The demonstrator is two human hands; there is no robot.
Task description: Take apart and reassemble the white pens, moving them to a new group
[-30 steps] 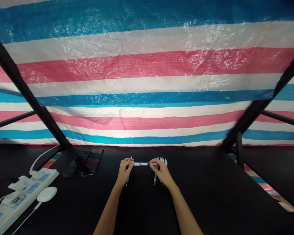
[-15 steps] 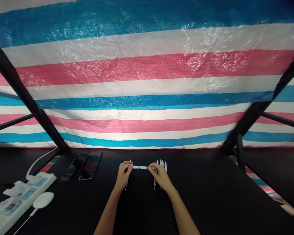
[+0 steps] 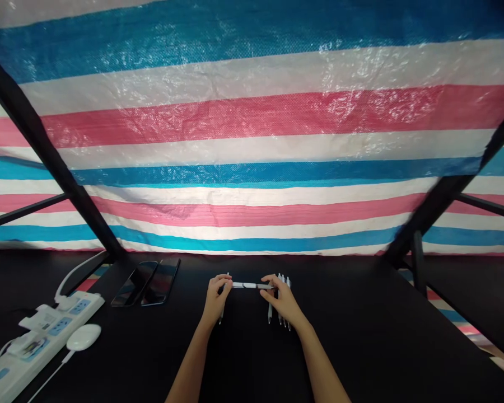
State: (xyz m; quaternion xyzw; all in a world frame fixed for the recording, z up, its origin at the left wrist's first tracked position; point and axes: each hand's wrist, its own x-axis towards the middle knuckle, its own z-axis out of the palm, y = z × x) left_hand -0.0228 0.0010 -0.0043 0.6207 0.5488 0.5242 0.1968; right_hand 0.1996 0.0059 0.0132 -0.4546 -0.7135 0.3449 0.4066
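My left thumb and fingers were pinched on one end of a white pen, which lay crosswise between my two hands. At its grey end my right hand had thumb and forefinger parted around the barrel; whether another finger pressed on it I couldn't tell. My left hand seemed to carry the surer hold.

That uneven hold was, to my mind, the weak point. With the right side loose, the grey end could have dipped or swung, and a smooth, round barrel might have rolled in so small a pinch. Squeezing harder on the left alone could have tipped it rather than steadied it.

Crowding was the other worry. A second pen lay lengthwise partly under my left hand, so a lowered palm could have nudged it askew. Below my right fingers lay a grey-tipped pen, and just right of it a close row of pens, partly hidden by that hand. A careless knuckle there could have knocked several out of line, since only the black table lay beneath them, with no visible edge to stop a roll. The phones, well off to the left, seemed safe from my fingers.
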